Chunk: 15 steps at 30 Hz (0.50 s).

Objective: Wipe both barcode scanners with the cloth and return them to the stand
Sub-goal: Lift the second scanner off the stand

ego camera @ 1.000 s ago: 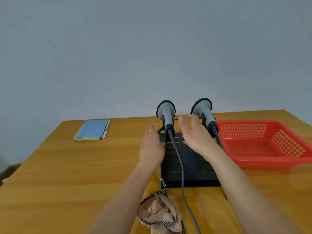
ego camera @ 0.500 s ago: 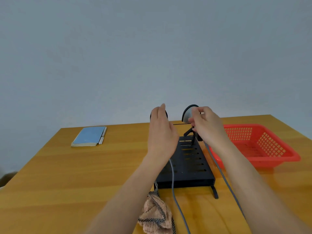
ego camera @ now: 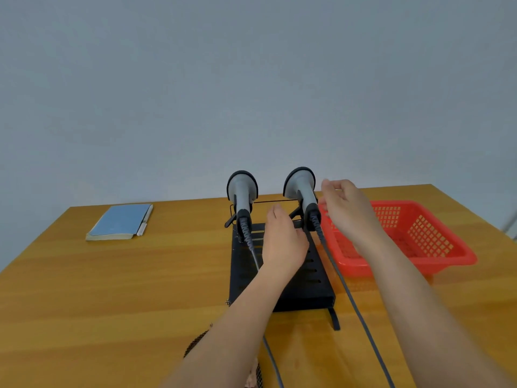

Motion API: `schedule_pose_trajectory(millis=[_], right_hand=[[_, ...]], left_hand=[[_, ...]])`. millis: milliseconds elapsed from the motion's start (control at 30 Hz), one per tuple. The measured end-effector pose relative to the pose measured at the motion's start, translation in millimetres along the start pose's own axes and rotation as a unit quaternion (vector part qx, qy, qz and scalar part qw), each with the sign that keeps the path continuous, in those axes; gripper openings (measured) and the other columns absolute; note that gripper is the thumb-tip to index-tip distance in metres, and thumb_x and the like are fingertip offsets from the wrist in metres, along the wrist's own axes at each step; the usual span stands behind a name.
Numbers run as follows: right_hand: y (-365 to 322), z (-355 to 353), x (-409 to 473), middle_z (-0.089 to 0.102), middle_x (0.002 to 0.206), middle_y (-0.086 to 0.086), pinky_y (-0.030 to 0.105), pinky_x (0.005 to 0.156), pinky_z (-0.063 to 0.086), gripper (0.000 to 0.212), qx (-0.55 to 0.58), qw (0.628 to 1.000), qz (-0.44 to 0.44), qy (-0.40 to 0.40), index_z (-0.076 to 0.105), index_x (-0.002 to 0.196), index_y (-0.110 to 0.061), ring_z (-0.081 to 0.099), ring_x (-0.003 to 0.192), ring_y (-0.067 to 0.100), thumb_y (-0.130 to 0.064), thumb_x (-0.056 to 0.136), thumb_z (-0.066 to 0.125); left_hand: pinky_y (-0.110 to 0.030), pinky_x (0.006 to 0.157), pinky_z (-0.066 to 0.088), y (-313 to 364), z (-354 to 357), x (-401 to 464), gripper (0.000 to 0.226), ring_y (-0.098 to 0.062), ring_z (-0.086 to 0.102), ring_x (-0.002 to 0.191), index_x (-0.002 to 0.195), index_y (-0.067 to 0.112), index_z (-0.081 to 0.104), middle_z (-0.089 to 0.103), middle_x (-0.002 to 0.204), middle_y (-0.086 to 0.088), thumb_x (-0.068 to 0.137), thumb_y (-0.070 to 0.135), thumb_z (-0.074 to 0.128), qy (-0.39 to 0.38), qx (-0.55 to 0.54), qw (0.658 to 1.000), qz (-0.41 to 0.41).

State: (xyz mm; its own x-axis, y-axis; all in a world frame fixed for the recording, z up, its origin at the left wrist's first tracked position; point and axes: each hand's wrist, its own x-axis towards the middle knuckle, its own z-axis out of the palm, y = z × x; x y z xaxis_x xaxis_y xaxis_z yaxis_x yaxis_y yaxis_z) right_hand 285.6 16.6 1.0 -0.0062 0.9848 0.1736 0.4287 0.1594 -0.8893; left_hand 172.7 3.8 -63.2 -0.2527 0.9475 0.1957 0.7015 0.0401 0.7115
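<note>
Plainly, no brand, label or writing can be read on anything. Two scanners hang in the black stand (ego camera: 313,287) at its far end: the left scanner (ego camera: 242,191) and the right scanner (ego camera: 300,189), heads up, each trailing one grey cable toward the near edge of the table (ego camera: 84,303). The left hand (ego camera: 284,243) hovers over the stand between the two scanners, fingers loosely bent, holding nothing. The right hand (ego camera: 345,210) is just beside the right scanner, over the near corner of the red basket (ego camera: 436,247), fingers loosely curled with nothing in them; whether a fingertip touches the scanner cannot be told. One cloth (ego camera: 256,373) lies at the near table edge, mostly hidden under the left forearm. The basket sits just right of the stand. One blue notebook (ego camera: 120,222) lies well apart to the left, with bare wood between it and the stand.
</note>
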Motion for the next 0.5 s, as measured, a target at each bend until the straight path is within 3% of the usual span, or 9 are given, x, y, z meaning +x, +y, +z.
schedule_pose_trajectory(millis=[167, 300, 500], right_hand=[[12.5, 2.7, 9.8, 0.056, 0.128, 0.003, 0.033, 0.087, 0.042, 0.046, -0.014, 1.000, 0.016, 0.001, 0.048, 0.131, -0.014, 0.052, 0.111, 0.016, -0.048, 0.100, 0.038], [18.8, 11.1, 16.5, 0.053, 0.133, 0.005, 0.032, 0.088, 0.040, 0.054, -0.030, 0.999, 0.032, -0.020, 0.044, 0.136, -0.012, 0.050, 0.114, 0.017, -0.050, 0.099, 0.038], [25.0, 22.1, 25.9, 0.050, 0.138, 0.007, 0.031, 0.087, 0.040, 0.059, -0.032, 0.997, 0.056, -0.044, 0.039, 0.142, -0.013, 0.050, 0.121, 0.020, -0.052, 0.098, 0.039]], left_hand=[[-0.042, 0.115, 0.033, -11.9, 19.8, 11.4, 0.079, -0.030, 0.026, 0.145, 0.152, -0.001, 0.012, 0.019, 0.159, -0.017, 0.094, 0.022, 0.061, -0.025, 0.024, 0.999, -0.015], [-0.046, 0.109, 0.039, -19.8, 33.3, 21.3, 0.081, -0.034, 0.033, 0.140, 0.149, -0.003, 0.017, 0.026, 0.155, -0.020, 0.092, 0.032, 0.063, -0.021, 0.038, 0.999, -0.023], [-0.043, 0.118, 0.027, -19.1, 43.7, 25.7, 0.102, -0.029, 0.014, 0.150, 0.153, -0.002, -0.001, 0.010, 0.162, -0.018, 0.088, 0.037, 0.068, -0.017, 0.026, 0.999, -0.041]])
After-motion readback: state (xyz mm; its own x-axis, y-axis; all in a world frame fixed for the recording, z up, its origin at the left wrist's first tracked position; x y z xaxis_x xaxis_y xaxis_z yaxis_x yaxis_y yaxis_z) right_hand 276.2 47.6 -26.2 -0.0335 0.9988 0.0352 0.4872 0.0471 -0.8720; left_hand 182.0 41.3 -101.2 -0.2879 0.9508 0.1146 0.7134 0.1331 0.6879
